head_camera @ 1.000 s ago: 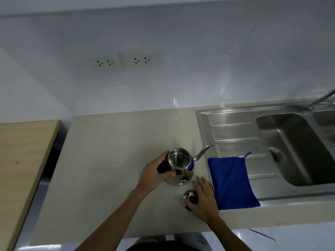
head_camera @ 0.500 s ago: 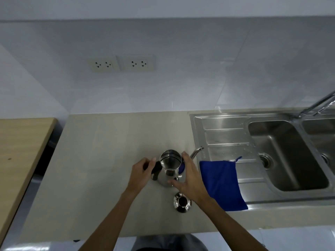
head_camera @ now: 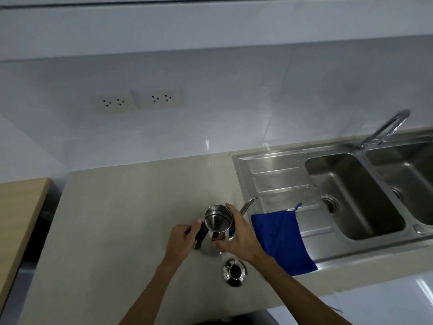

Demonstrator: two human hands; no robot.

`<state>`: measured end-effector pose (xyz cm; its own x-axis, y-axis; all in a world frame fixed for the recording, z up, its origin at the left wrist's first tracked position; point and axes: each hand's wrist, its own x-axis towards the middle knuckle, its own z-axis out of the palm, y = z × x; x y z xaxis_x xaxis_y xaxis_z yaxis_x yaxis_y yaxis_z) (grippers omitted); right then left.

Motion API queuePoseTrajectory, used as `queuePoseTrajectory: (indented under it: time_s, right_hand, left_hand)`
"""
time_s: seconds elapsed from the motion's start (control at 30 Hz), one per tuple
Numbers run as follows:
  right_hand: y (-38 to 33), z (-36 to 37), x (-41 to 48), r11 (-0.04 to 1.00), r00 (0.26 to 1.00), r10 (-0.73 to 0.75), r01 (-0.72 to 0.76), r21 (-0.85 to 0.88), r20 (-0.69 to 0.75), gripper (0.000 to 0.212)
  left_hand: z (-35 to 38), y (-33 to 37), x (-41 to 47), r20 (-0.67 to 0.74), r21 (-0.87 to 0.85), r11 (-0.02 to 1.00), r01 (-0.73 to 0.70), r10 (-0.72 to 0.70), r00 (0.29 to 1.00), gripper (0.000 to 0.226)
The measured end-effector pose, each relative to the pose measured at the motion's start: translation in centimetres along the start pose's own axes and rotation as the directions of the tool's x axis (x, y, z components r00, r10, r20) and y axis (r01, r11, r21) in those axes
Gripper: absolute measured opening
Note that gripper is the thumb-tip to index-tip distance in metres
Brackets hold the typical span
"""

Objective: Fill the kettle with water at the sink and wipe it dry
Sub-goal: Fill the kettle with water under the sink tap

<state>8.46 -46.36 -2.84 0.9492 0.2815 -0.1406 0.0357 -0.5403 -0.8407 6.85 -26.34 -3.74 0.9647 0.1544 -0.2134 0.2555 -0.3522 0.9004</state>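
The kettle (head_camera: 216,227) stands upright on the worktop (head_camera: 121,207), just left of the sink (head_camera: 351,198). Its top is open, and its thin spout (head_camera: 248,204) points toward the sink. The left hand (head_camera: 181,241) is wrapped around the black handle (head_camera: 200,234), fingers (head_camera: 195,225) curled tight on it. The right hand (head_camera: 241,234) cups the shiny body from the other side, with its fingers partly open and pressed against the metal.

The step now looks like lifting the kettle to carry it to the tap (head_camera: 386,127). To do it well, keep the kettle level, hold the handle firmly, and let the other hand only steady it. The tap is well away to the right, so the kettle should go over the blue cloth (head_camera: 281,240), not through it. Put the open top right under the tap. The spout is thin and long, so watch that it does not bump the sink edge.

Now count. There is one kettle. There is one lid (head_camera: 235,273), lying on the worktop near the front edge, just below the kettle. There is one blue cloth, lying partly on the draining part of the sink. There is one tap. The sink has two bowls. On the wall are two socket plates (head_camera: 138,100). There are two hands, both on the kettle.
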Motion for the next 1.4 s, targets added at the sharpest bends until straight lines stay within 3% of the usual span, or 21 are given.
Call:
queuePoseTrajectory:
  time_s: [0.2,0.33,0.47,0.63,0.77,0.9,1.0,1.2,1.4]
  right_hand:
    - [-0.2,-4.9,-1.2,0.997,0.997,-0.068,0.069,0.028,-0.037,0.107]
    - [0.8,-9.8,-2.0,0.996,0.992,-0.087,0.089,0.015,-0.088,0.107]
    - [2.9,-15.5,-3.1,0.993,0.979,-0.117,0.112,-0.041,-0.166,0.104]
    - [8.4,-24.0,-4.7,0.992,0.959,-0.107,0.085,-0.096,-0.261,0.107]
    - [12.6,-31.7,-6.2,0.988,0.937,-0.121,0.082,-0.129,-0.328,0.108]
    - [15.9,-38.1,-6.9,0.988,0.927,-0.094,0.042,-0.147,-0.363,0.107]
    - [18.3,-41.8,-7.5,0.987,0.913,-0.090,0.029,-0.157,-0.398,0.103]
    - [22.1,-46.1,-7.0,0.990,0.908,-0.009,-0.052,-0.134,-0.418,0.115]
    - [24.4,-48.7,-6.1,0.991,0.940,0.013,-0.057,-0.118,-0.340,0.115]
  left_hand:
    - [2.0,4.0,-1.1,0.121,-0.086,0.992,-0.089,0.100,0.988,0.078]
    - [5.2,6.9,-0.7,0.177,-0.122,0.983,-0.138,0.159,0.971,0.063]
    - [11.4,10.3,0.0,0.106,-0.124,0.978,-0.170,0.183,0.977,0.049]
    - [21.4,14.9,0.7,0.047,-0.095,0.965,-0.245,0.251,0.967,0.046]
    - [29.9,19.2,1.2,-0.006,-0.123,0.966,-0.227,0.228,0.974,0.065]
    - [37.2,23.0,1.9,-0.090,-0.118,0.966,-0.229,0.220,0.971,0.051]
    - [41.5,25.0,2.6,-0.063,-0.069,0.970,-0.233,0.229,0.971,0.049]
    - [47.6,26.3,5.4,-0.069,-0.032,0.970,-0.241,0.239,0.969,0.058]
    - [51.2,25.5,8.5,-0.024,0.023,0.986,-0.168,0.169,0.985,0.070]
